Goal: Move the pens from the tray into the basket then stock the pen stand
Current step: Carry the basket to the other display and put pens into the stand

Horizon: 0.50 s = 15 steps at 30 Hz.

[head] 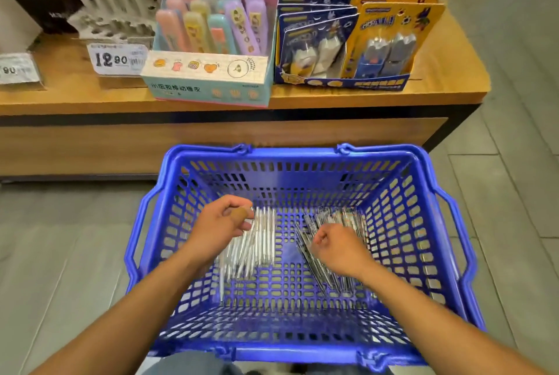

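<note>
We note the blue perforated plastic shopping basket (447, 253) in the lower centre of the frame, on the grey floor in front of the low wooden display table (75, 96) that crosses the upper half. The pens already lie on the basket floor in two lots: a fan of white slim pens (257, 244) left of centre, and a looser heap of dark and silver pens (329, 259) right of centre. We judge the split deliberate, keeping kinds apart so they can be lifted out in batches for the stand. No tray and no pen stand are identifiable in view, so the transfer step looks done or nearly so. The left hand (223, 226) hovers at the upper end of the white fan; its fingers are loosely curled, thumb against the fingertips, and we cannot tell whether a pen is pinched or merely touched, since motion blur hides the contact. The right hand (335, 249) sits over the dark heap, fingers clenched inward, apparently gathering several pens, though the grip itself is hidden beneath the knuckles. On the table, upper centre, stand a pastel cardboard box of erasers (208, 78) and a yellow-and-blue carded display (357, 42); a price tag (116, 60) sits upper left.
</note>
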Each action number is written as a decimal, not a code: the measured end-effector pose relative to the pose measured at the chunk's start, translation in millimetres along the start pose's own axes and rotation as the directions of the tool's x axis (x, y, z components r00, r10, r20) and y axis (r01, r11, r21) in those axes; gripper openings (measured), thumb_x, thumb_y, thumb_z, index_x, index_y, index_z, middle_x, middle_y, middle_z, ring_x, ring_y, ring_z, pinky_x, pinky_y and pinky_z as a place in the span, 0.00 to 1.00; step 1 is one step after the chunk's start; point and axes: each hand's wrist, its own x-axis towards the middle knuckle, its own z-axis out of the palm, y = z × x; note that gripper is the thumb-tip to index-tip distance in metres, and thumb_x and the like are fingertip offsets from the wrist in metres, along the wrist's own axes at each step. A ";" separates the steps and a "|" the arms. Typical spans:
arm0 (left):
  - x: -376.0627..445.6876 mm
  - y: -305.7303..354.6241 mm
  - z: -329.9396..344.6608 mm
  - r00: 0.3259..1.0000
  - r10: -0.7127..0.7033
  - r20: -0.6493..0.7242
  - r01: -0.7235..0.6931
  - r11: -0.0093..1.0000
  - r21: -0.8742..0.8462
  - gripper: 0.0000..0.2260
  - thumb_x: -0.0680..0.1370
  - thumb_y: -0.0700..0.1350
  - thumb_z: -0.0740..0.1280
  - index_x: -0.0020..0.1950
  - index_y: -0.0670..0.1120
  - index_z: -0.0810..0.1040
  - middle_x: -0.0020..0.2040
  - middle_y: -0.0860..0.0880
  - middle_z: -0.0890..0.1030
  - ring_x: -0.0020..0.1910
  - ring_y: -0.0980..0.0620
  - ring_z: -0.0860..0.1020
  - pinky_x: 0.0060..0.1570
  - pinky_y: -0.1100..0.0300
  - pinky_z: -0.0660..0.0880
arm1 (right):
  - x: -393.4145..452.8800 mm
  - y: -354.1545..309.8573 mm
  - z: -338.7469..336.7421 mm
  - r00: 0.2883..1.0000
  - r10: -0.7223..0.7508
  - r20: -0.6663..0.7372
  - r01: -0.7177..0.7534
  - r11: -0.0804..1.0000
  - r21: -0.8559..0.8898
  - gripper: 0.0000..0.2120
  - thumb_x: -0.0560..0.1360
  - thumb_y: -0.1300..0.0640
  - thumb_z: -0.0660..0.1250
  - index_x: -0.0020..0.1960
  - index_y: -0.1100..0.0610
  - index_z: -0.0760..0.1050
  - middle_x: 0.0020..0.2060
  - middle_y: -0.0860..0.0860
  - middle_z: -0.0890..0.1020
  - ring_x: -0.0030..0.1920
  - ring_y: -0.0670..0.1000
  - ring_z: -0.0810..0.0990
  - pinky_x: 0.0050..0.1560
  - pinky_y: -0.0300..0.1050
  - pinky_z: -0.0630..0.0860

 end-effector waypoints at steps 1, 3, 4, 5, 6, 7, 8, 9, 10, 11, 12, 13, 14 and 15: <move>3.0 -5.8 4.4 0.999 -0.037 0.009 0.038 0.999 -0.011 0.05 0.80 0.43 0.66 0.51 0.48 0.81 0.45 0.51 0.86 0.39 0.55 0.83 0.39 0.63 0.76 | 7.5 3.7 12.0 0.998 0.030 0.053 -0.026 0.996 -0.083 0.07 0.77 0.54 0.66 0.46 0.57 0.79 0.39 0.54 0.82 0.39 0.51 0.82 0.34 0.38 0.71; 7.6 -18.6 12.7 0.994 -0.109 0.026 0.111 0.993 -0.046 0.06 0.80 0.43 0.65 0.52 0.48 0.81 0.46 0.50 0.86 0.39 0.55 0.83 0.40 0.61 0.76 | 17.5 12.9 34.1 0.984 0.092 0.150 -0.047 0.959 -0.279 0.09 0.76 0.55 0.65 0.53 0.59 0.77 0.47 0.55 0.81 0.46 0.55 0.81 0.37 0.42 0.73; 9.1 -24.8 16.2 0.989 -0.141 0.034 0.143 0.988 -0.065 0.06 0.80 0.42 0.64 0.52 0.49 0.81 0.46 0.50 0.86 0.39 0.55 0.83 0.40 0.61 0.76 | 20.5 17.4 43.3 0.977 0.109 0.181 -0.034 0.927 -0.372 0.11 0.76 0.55 0.64 0.56 0.58 0.75 0.50 0.54 0.80 0.49 0.55 0.80 0.40 0.43 0.75; 10.6 -30.7 19.4 0.985 -0.169 0.041 0.172 0.982 -0.081 0.07 0.80 0.43 0.64 0.52 0.49 0.81 0.46 0.50 0.86 0.39 0.55 0.83 0.41 0.60 0.76 | 23.2 21.3 51.6 0.973 0.114 0.199 -0.012 0.893 -0.450 0.12 0.76 0.55 0.64 0.58 0.58 0.74 0.53 0.54 0.79 0.52 0.56 0.80 0.44 0.45 0.76; 11.7 -36.0 22.1 0.980 -0.195 0.047 0.198 0.976 -0.095 0.07 0.80 0.42 0.64 0.52 0.49 0.81 0.46 0.50 0.86 0.39 0.55 0.83 0.42 0.60 0.76 | 25.6 24.9 58.8 0.972 0.111 0.205 0.008 0.864 -0.504 0.14 0.77 0.55 0.64 0.60 0.59 0.73 0.55 0.54 0.78 0.54 0.56 0.80 0.48 0.47 0.77; 13.2 -40.6 24.4 0.974 -0.220 0.049 0.224 0.969 -0.109 0.07 0.80 0.42 0.64 0.53 0.49 0.81 0.45 0.50 0.86 0.39 0.55 0.83 0.43 0.59 0.76 | 28.5 27.9 64.8 0.973 0.109 0.203 0.017 0.846 -0.534 0.14 0.77 0.57 0.64 0.60 0.59 0.73 0.55 0.55 0.79 0.54 0.56 0.80 0.49 0.47 0.77; 14.3 -44.3 26.3 0.969 -0.243 0.048 0.247 0.961 -0.121 0.07 0.80 0.42 0.63 0.53 0.48 0.81 0.45 0.50 0.86 0.39 0.55 0.83 0.43 0.59 0.76 | 31.4 30.8 69.7 0.974 0.110 0.200 0.018 0.835 -0.550 0.13 0.76 0.59 0.64 0.60 0.60 0.73 0.54 0.55 0.80 0.53 0.56 0.81 0.48 0.47 0.77; 15.2 -46.9 28.2 0.965 -0.259 0.048 0.263 0.956 -0.128 0.07 0.81 0.42 0.63 0.53 0.48 0.81 0.45 0.50 0.86 0.38 0.55 0.83 0.43 0.59 0.75 | 34.9 33.8 74.2 0.973 0.115 0.200 0.017 0.829 -0.559 0.12 0.76 0.62 0.63 0.59 0.61 0.74 0.53 0.55 0.80 0.52 0.56 0.81 0.48 0.47 0.77; 16.1 -48.2 29.5 0.963 -0.267 0.049 0.271 0.954 -0.129 0.07 0.81 0.42 0.63 0.53 0.48 0.81 0.45 0.51 0.86 0.38 0.55 0.82 0.43 0.59 0.75 | 38.3 36.3 77.8 0.971 0.118 0.205 0.019 0.824 -0.566 0.12 0.76 0.64 0.63 0.58 0.61 0.75 0.53 0.56 0.81 0.52 0.56 0.81 0.47 0.47 0.77; 17.3 -48.7 30.6 0.961 -0.270 0.051 0.275 0.953 -0.130 0.07 0.81 0.42 0.63 0.53 0.49 0.81 0.44 0.51 0.86 0.38 0.56 0.82 0.42 0.60 0.75 | 41.9 38.2 81.3 0.969 0.120 0.214 0.025 0.820 -0.572 0.11 0.76 0.64 0.63 0.58 0.61 0.75 0.52 0.56 0.81 0.51 0.56 0.82 0.46 0.46 0.76; 18.3 -48.7 31.1 0.960 -0.274 0.053 0.278 0.951 -0.132 0.07 0.81 0.43 0.64 0.53 0.49 0.81 0.44 0.52 0.86 0.38 0.56 0.82 0.42 0.60 0.75 | 44.9 39.2 84.3 0.968 0.117 0.221 0.033 0.815 -0.578 0.10 0.77 0.63 0.63 0.57 0.61 0.76 0.52 0.56 0.81 0.51 0.55 0.82 0.45 0.45 0.75; 19.4 -48.5 31.5 0.960 -0.276 0.056 0.281 0.950 -0.135 0.06 0.81 0.43 0.64 0.53 0.49 0.81 0.44 0.52 0.86 0.38 0.57 0.83 0.41 0.61 0.76 | 47.4 38.9 87.2 0.968 0.116 0.225 0.038 0.813 -0.581 0.10 0.77 0.62 0.63 0.57 0.60 0.76 0.52 0.55 0.81 0.51 0.55 0.81 0.44 0.45 0.75; 20.2 -48.4 31.5 0.959 -0.278 0.058 0.283 0.949 -0.136 0.06 0.81 0.43 0.64 0.53 0.49 0.81 0.45 0.52 0.86 0.39 0.57 0.83 0.41 0.61 0.76 | 49.6 38.0 90.0 0.967 0.118 0.224 0.036 0.811 -0.584 0.09 0.78 0.61 0.63 0.57 0.60 0.76 0.51 0.55 0.82 0.50 0.55 0.81 0.44 0.45 0.75; 21.2 -48.4 31.7 0.958 -0.281 0.059 0.286 0.948 -0.136 0.07 0.81 0.43 0.64 0.54 0.49 0.81 0.45 0.52 0.86 0.39 0.57 0.83 0.41 0.62 0.76 | 51.4 37.2 92.4 0.968 0.123 0.218 0.028 0.812 -0.583 0.09 0.78 0.60 0.62 0.56 0.60 0.76 0.50 0.54 0.82 0.49 0.54 0.81 0.44 0.45 0.76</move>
